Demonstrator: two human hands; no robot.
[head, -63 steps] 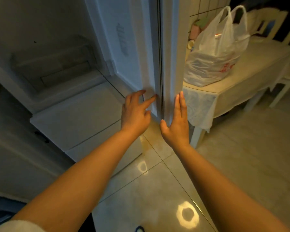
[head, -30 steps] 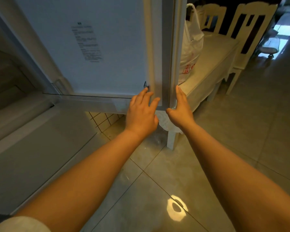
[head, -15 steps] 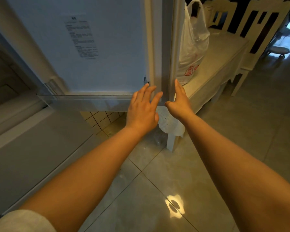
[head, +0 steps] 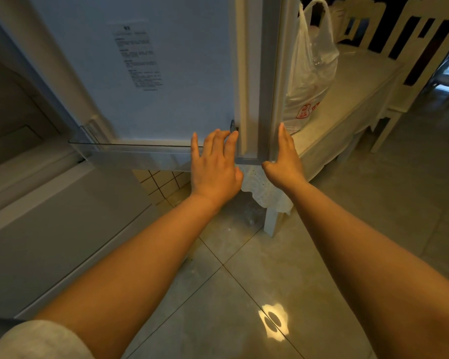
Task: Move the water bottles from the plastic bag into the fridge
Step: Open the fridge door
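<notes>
No water bottles show plainly to us; the translucent plastic bag [head: 310,73] with a red print stands upright on the cream worktop [head: 347,81], just behind the open fridge door [head: 166,73], and what it holds we cannot tell. We have our left hand [head: 214,167] spread flat, fingers [head: 213,141] straight, against the door's inner face beside its clear door shelf [head: 130,154]. Our right hand [head: 283,159] lies with straight fingers along the door's outer edge, holding nothing. A printed label [head: 139,60] sits on the inner panel. Two cream chairs [head: 420,47] stand beyond the worktop, and a bright reflection [head: 274,322] lies on the tiled floor [head: 244,294].
</notes>
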